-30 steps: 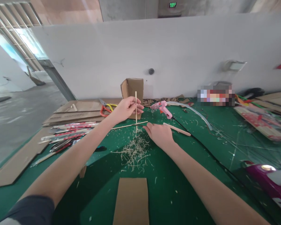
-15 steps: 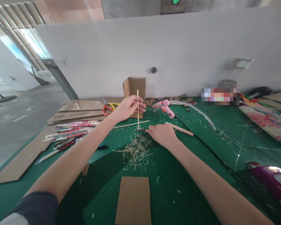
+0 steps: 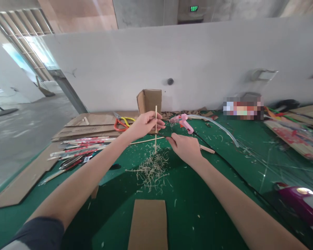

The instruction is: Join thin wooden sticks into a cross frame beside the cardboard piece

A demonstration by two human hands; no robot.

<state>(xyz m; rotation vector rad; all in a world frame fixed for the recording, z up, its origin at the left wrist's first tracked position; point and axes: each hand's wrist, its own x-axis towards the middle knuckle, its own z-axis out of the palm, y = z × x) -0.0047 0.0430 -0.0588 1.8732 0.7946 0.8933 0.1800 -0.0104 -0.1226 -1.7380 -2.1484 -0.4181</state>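
My left hand [image 3: 150, 122] grips a thin wooden stick [image 3: 155, 146] between thumb and fingers. The stick stands upright, its lower end at the top of a pile of pale wood shavings [image 3: 152, 170]. My right hand [image 3: 185, 147] is closed around a knife whose thin dark blade [image 3: 162, 135] points left and meets the stick just below my left hand. Most of the knife's handle is hidden in my fingers. Behind the upright stick, another thin stick [image 3: 141, 141] lies across the green table [image 3: 198, 211].
Orange and yellow-handled scissors [image 3: 121, 124] and wrapped stick bundles [image 3: 80, 146] lie left. A pink glue gun [image 3: 184, 122] with a black cord sits behind my right hand, near a wooden piece [image 3: 207, 149]. Cardboard [image 3: 148, 225] lies in front; a purple device [image 3: 297, 201] stands right.
My right hand and the knife have moved up along the stick, closer to my left hand. The view has tilted up slightly.
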